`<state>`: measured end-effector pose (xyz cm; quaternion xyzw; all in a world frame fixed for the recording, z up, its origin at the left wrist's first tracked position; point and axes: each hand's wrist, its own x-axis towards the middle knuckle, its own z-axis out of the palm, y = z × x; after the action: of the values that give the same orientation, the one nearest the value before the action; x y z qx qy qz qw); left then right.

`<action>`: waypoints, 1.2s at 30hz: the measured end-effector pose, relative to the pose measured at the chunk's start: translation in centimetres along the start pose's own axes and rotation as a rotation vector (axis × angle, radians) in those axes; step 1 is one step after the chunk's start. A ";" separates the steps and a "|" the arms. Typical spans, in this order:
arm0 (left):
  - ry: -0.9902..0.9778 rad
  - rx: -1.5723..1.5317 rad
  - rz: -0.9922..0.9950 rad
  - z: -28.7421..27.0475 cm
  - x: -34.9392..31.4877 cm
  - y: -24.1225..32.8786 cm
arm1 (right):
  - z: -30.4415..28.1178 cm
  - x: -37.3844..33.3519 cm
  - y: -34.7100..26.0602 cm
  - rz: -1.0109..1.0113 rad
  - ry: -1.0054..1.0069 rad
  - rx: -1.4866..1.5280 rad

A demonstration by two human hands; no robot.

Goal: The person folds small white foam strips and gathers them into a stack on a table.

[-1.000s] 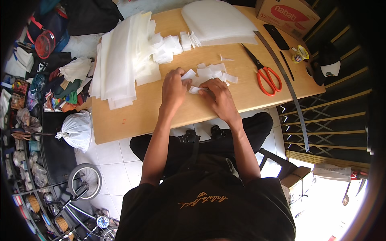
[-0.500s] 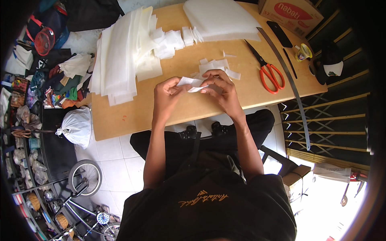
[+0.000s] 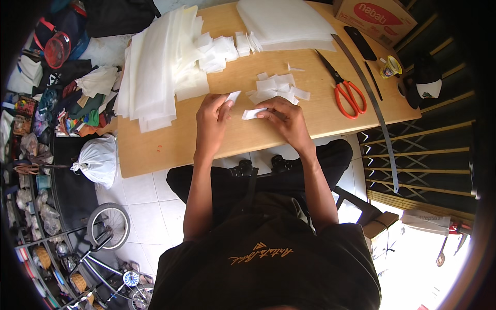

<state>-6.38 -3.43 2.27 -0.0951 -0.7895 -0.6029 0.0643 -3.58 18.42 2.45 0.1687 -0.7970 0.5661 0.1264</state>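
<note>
Over the near part of the wooden table, my left hand is closed, pinching a small white piece of thin sheet material between thumb and fingers. My right hand pinches another small white piece, whose free end points toward my left hand. A gap separates the two pieces. Just beyond my right hand lies a loose pile of small white pieces. Whether they are paper or fabric, I cannot tell.
Long white strips are stacked at the left, beside bundles of small pieces. A large translucent white sheet stack lies at the back. Orange-handled scissors, a long metal ruler and a cardboard box are at the right.
Both hands were together at one white bit; now they have drawn apart, each with its own piece. My right hand has come slightly nearer, uncovering more of the pile.
</note>
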 end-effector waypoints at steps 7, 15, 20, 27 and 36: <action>-0.215 0.153 0.104 0.3 -0.7 2.5 | 0.2 0.0 -0.7 0.006 0.024 0.080; -0.255 -0.007 0.065 1.2 -1.4 2.6 | 0.2 0.0 0.2 -0.026 0.044 0.000; -0.183 0.132 0.171 1.5 -2.0 2.3 | 0.3 0.2 -0.3 -0.138 0.092 -0.118; -0.072 0.261 0.270 1.4 -2.6 2.0 | 0.3 0.0 0.2 -0.277 0.013 -0.312; 0.015 0.257 0.363 2.2 -3.6 0.1 | 0.4 -0.6 0.3 -0.342 -0.010 -0.465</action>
<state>-2.83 -1.59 0.97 -0.2221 -0.8293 -0.4765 0.1895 -3.16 18.18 1.80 0.2699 -0.8660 0.3377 0.2511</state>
